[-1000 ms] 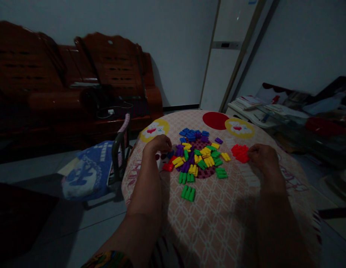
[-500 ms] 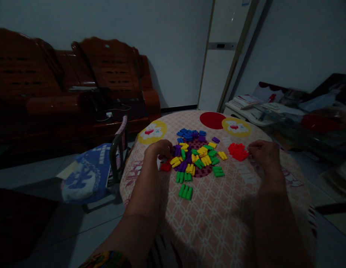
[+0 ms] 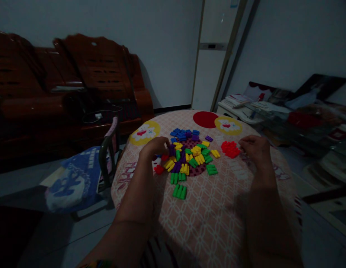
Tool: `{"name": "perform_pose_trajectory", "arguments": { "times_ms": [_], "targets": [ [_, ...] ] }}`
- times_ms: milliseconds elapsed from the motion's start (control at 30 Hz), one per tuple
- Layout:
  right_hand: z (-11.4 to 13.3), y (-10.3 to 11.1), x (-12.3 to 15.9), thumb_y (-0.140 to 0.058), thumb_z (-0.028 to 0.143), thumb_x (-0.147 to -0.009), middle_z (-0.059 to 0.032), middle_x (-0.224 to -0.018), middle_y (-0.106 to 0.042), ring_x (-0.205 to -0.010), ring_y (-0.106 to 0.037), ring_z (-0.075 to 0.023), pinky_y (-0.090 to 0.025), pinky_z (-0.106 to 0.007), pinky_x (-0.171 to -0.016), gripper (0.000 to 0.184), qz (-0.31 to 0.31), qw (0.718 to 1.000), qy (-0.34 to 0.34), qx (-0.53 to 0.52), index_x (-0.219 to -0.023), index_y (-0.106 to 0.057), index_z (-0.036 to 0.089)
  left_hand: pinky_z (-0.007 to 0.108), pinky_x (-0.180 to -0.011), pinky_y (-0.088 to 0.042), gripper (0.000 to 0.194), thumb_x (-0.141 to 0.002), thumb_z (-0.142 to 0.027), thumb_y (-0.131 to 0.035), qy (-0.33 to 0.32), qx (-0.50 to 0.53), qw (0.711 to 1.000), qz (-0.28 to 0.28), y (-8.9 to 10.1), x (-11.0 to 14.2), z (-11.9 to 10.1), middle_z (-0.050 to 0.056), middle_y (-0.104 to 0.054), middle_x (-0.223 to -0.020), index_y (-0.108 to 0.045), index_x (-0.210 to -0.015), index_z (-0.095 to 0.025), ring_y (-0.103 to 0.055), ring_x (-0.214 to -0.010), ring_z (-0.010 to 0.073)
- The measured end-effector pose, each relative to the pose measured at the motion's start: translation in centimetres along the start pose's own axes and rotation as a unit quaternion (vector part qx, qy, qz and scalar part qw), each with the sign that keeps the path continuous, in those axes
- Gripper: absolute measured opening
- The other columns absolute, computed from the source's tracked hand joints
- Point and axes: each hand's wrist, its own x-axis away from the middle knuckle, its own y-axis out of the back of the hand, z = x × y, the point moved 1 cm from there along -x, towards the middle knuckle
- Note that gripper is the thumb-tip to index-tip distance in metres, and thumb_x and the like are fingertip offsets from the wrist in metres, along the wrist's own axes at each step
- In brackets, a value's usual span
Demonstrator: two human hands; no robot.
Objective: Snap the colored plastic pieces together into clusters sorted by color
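My left hand (image 3: 156,146) is at the left edge of a mixed pile of small ribbed plastic blocks, its fingers curled downward and their tips mostly hidden. Purple blocks (image 3: 178,165) lie beside those fingers, and a red block (image 3: 159,169) rests just below the hand. Over on the right, thumb and fingers of my right hand (image 3: 254,146) are pinched together. A cluster of red blocks (image 3: 230,149) lies directly left of its fingertips. Whatever either hand holds is too small or hidden to make out.
Yellow blocks (image 3: 199,159), green blocks (image 3: 179,191) and blue blocks (image 3: 178,134) spread across the middle of the round table (image 3: 209,219) with its patterned cloth. A chair (image 3: 75,182) with a blue-and-white cover stands at left. Cluttered furniture (image 3: 287,115) is beyond the right edge.
The whole view has shifted slightly, so the table appears further left. My left hand has lifted a little, baring more of the red blocks beneath it. My right hand stays beside the red cluster.
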Motion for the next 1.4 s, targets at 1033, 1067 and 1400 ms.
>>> {"name": "perform_pose_trajectory", "arguments": {
  "times_ms": [1033, 1067, 1400],
  "targets": [
    [-6.9, -0.8, -1.7, -0.064, 0.026, -0.062, -0.0130, -0.084, -0.076, -0.081, -0.070, -0.0279, -0.054, -0.040, -0.082, 0.023, -0.108, 0.983, -0.038, 0.146, -0.080, -0.076, 0.015, 0.028, -0.063, -0.057, 0.026, -0.070, -0.030, -0.073, -0.200, 0.509, 0.833, -0.085, -6.9, -2.7, -7.9, 0.004, -0.073, -0.077, -0.070, -0.090, -0.014, -0.067, -0.064, 0.0151],
    [-7.3, -1.1, -1.7, -0.064, 0.025, -0.062, -0.0135, -0.084, -0.076, -0.082, -0.071, -0.0285, -0.054, -0.040, -0.083, 0.024, -0.098, 0.982, -0.041, 0.156, -0.080, -0.076, 0.015, 0.028, -0.063, -0.057, 0.027, -0.069, -0.031, -0.074, -0.199, 0.504, 0.836, -0.083, -6.9, -2.8, -7.8, 0.004, -0.073, -0.076, -0.070, -0.089, -0.014, -0.067, -0.063, 0.0153],
    [-8.1, -3.0, -2.3, -0.057, 0.027, -0.069, -0.0174, -0.094, -0.077, -0.087, -0.070, -0.0283, -0.053, -0.040, -0.085, 0.035, -0.056, 0.986, 0.036, 0.151, -0.091, -0.079, 0.012, 0.024, -0.057, -0.048, 0.035, -0.068, -0.039, -0.070, -0.169, 0.436, 0.871, -0.149, -4.8, -2.4, -5.9, 0.002, -0.069, -0.072, -0.070, -0.091, -0.013, -0.063, -0.062, 0.0144]
  ]
}}
